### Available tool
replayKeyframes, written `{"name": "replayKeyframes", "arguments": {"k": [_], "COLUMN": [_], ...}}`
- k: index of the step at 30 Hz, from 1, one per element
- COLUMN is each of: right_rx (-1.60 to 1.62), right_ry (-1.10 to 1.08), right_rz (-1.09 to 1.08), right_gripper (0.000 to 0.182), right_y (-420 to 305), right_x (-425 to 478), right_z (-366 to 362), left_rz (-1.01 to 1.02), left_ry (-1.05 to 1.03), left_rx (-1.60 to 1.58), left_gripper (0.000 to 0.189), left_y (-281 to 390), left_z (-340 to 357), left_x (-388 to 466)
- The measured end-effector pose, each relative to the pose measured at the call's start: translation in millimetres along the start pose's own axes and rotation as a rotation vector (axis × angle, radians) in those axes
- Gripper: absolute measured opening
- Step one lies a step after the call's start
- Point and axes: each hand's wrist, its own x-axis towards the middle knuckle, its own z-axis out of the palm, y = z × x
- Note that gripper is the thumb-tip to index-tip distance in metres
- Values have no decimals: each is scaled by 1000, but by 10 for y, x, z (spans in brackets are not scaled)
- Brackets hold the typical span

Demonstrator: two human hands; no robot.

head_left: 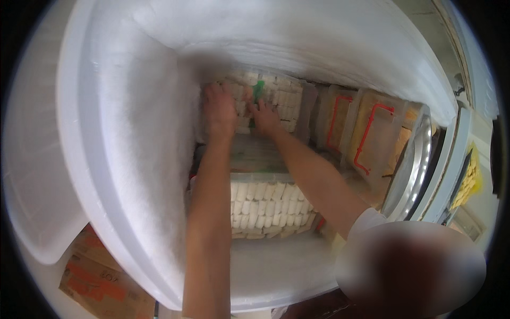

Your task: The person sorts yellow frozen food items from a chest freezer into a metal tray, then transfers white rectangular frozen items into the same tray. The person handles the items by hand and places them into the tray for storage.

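My two hands reach deep into a chest freezer with frost-covered walls (pixel 159 119). At the far left of it, a clear plastic bin (pixel 308 103) holds rows of small, pale, roll-shaped food pieces (pixel 289 105). My left hand (pixel 221 109) is over the bin's left end, its fingertips blurred against the rolls. Over the middle of the same bin is my right hand (pixel 267 117), close to a bright green piece (pixel 259 89) among the rolls. Blur hides whether either hand grips anything. Nearer to me, a second clear bin (pixel 259 177) shows stacked pale rolls (pixel 269 203) through its side.
Clear bins with red handles (pixel 370 135) stand on the right inside the freezer, beside a round metal tray (pixel 414 175) tilted on edge. The freezer's white rim (pixel 79 159) surrounds the opening. Outside are a cardboard box (pixel 103 275) and a yellow bag (pixel 468 179).
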Motion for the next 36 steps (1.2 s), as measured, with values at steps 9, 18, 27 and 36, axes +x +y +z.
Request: {"name": "replayKeyframes", "arguments": {"k": [9,18,27,36], "right_rx": [-69,-87,1046,1629], "right_ry": [-23,-136,240,741], "right_rz": [-24,10,569,388], "right_gripper": [72,57,58,50], "right_y": [68,239,268,-581], "right_x": [157,94,21,-1897], "right_z": [150,221,89,-1361], "left_rz": [-97,320,-81,48], "left_ry": [-6,-121,-761,-108], "left_rx": [-83,-43,-593,-1064], "left_gripper": [45,35,41,52], "left_y": [117,21,447,815], "left_z": [466,456,261,-1674], "left_x": [461,238,319,-1252]}}
